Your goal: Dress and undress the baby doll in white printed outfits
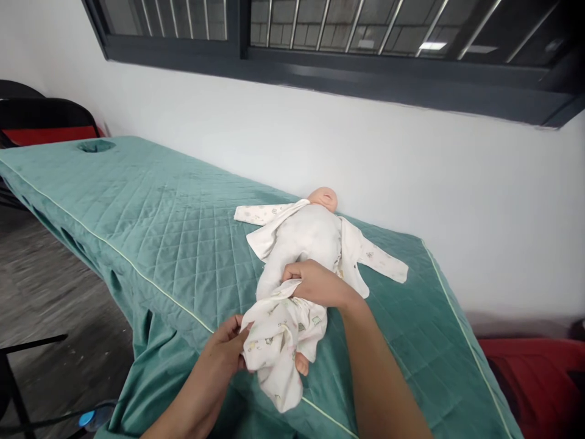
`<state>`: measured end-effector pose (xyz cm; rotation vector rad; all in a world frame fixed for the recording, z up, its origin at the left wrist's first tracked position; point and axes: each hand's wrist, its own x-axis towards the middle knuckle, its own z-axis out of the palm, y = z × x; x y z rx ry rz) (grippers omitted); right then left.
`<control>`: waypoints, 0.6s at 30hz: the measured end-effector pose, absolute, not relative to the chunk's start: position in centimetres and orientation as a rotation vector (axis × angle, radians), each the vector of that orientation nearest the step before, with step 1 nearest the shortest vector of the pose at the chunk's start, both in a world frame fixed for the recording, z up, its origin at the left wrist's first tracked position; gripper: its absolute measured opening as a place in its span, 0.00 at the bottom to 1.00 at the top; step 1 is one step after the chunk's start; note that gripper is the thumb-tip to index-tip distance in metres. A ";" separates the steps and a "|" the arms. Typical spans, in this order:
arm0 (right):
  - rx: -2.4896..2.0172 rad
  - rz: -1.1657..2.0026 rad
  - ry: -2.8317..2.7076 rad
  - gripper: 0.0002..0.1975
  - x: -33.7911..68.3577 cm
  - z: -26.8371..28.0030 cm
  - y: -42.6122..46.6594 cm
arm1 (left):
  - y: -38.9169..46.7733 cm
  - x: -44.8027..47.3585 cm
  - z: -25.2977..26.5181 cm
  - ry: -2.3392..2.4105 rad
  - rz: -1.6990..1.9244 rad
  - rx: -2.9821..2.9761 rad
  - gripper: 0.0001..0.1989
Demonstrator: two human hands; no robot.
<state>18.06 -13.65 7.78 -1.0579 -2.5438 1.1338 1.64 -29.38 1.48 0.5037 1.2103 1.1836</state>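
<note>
A baby doll point(306, 228) with a white cloth body lies on its back, its head toward the wall. A white patterned baby top point(381, 259) is spread open beneath it, sleeves out to both sides. White printed baby pants point(278, 329) are bunched around the doll's legs, and one foot point(301, 364) shows at the lower end. My left hand point(228, 347) grips the pants at their left edge, thumb on top. My right hand point(315, 281) pinches the waistband between the doll's thighs. The doll's other foot is hidden by the cloth.
A green quilted cover point(183, 213) drapes the bed, which has a face hole point(95, 146) at the far left. Behind stand a white wall and a barred window. Black and red chairs point(50, 122) are at left, a red seat point(539, 378) at right. A blue-capped bottle point(94, 417) is at lower left.
</note>
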 end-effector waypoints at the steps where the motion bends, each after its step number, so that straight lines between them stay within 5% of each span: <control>1: -1.053 1.143 -2.540 0.01 18.1 7.9 -13.6 | -29.1 1.6 1.6 1.214 1.213 0.514 0.21; 12: -1.033 1.131 -2.554 0.16 18.8 8.4 -13.3 | -22.9 -0.6 1.4 1.487 1.273 1.210 0.16; 18: -1.115 1.174 -2.504 0.14 18.6 8.5 -13.4 | -18.2 -1.6 0.8 1.601 1.132 1.621 0.12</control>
